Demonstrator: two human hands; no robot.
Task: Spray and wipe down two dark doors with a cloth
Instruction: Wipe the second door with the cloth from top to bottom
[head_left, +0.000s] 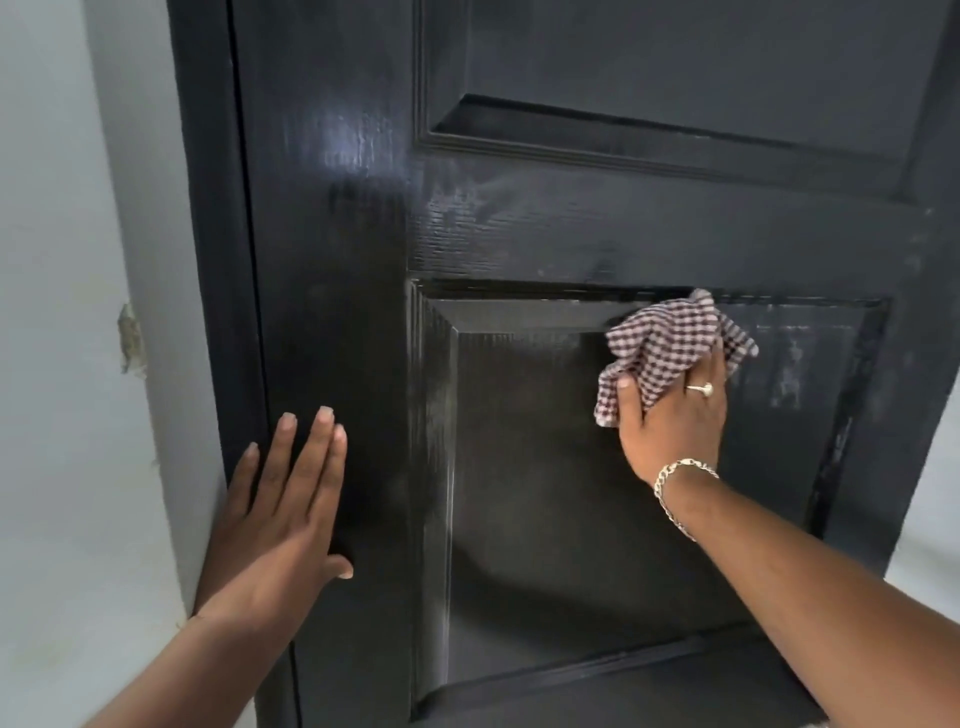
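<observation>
Two bare forearms reach in from the lower edge of the view toward a dark door (571, 218). Left hand (283, 509) lies flat against the door's left upright, fingers straight and close together, thumb out to the side, grasping nothing; its outer edge sits by the seam between door and door frame (218, 260). Right hand (675, 410) is higher and further right, fingers curled into a bunched checked cloth (670, 348), thumb pinning a loose fold. A ring (701, 388) shows on one finger, a chain bracelet (680, 488) at the wrist. The cloth is pressed against the top edge of the lower recessed panel (571, 493), right of its middle, touching the moulding there. Panel left of the cloth looks dark and glossy; to the right of it pale streaks and smears show on the panel face and its right moulding. Above, the cross rail carries dull grey patches. A bright sheen sits on the left upright higher up. The bottom edge of an upper panel (675, 67) shows at the top. Pale wall (67, 312) left of the frame has a chipped patch (130, 338).
</observation>
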